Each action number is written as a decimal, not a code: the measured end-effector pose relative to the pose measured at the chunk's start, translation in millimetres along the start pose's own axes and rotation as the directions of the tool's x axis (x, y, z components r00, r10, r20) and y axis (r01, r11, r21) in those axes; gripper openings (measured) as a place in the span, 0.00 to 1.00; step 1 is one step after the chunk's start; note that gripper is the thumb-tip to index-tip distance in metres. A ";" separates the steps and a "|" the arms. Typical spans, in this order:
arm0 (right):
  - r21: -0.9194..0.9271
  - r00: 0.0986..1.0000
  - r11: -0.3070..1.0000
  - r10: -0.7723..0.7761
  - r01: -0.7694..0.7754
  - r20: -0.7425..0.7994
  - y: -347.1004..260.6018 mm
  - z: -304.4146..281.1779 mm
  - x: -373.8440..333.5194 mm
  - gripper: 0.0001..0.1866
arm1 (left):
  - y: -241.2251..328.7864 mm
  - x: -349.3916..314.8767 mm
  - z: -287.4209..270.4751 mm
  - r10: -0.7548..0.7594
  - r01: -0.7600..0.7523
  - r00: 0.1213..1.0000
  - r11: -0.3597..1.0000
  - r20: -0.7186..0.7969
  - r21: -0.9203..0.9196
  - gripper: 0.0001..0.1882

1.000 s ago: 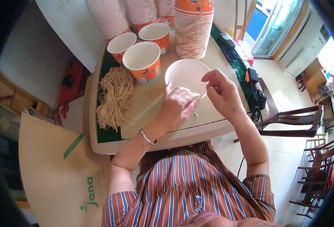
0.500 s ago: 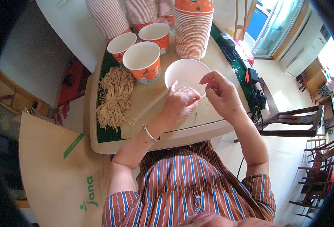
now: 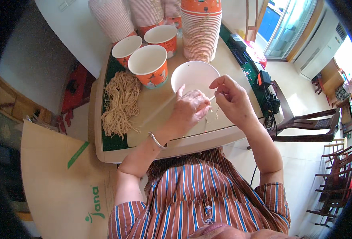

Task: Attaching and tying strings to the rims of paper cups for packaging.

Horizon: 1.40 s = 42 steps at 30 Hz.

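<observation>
Both hands meet over the near side of the table (image 3: 164,115), bent at the fingers. The left hand (image 3: 189,107) closes in a pinch at its fingertips, and the right hand (image 3: 235,101) pinches with thumb and forefinger, its other fingers curled in. A short pale strand (image 3: 213,98) runs between the two pinches; whether the left hand also grips something beneath its palm is hidden.

Just beyond the hands a white-walled container (image 3: 196,71) shows its inside, its near rim covered by the left hand, whose thumb rests by that edge. Thin loose ends (image 3: 217,112) hang below the fingertips. To the left of the left hand, apart from it, lies a bundle of beige string (image 3: 121,99); farther beyond stand orange printed cups (image 3: 149,59) and a tall nested stack (image 3: 201,36).

For this fine finger work, a steady left pinch close to the container would give the right hand something firm to work against. Short, even pulls seem best, since a hard tug could dent the thin wall.
</observation>
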State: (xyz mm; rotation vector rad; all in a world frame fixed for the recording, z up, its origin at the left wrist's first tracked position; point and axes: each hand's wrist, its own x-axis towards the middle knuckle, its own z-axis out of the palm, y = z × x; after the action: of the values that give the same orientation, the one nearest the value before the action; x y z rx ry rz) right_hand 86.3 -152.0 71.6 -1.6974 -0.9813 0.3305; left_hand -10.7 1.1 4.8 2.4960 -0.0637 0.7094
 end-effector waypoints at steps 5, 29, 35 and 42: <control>-0.013 1.000 1.000 0.015 -0.015 -0.008 1.8 0.6 -0.1 0.11 | -6.3 0.5 3.6 0.014 -0.014 1.000 0.999 -0.006 0.033 0.05; 0.111 0.998 0.993 -0.053 0.051 0.015 -6.2 2.1 0.6 0.11 | -2.5 -9.9 29.0 0.022 0.041 0.968 0.969 -0.251 0.244 0.03; -0.080 0.997 0.996 -0.025 0.030 0.066 -14.2 -13.9 12.3 0.09 | -13.9 -2.6 26.7 0.057 0.001 0.968 0.974 -0.246 0.228 0.04; -0.312 0.987 0.942 -0.081 0.121 0.139 -34.9 -64.9 26.2 0.10 | -10.8 -0.2 27.3 0.073 -0.015 0.977 0.960 -0.198 0.280 0.05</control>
State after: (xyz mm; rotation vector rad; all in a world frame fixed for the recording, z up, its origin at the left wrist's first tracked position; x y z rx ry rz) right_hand 129.4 -173.5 133.2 -1.9266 -1.2643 0.2190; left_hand 4.1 -3.7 -20.2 2.6738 0.0603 1.0581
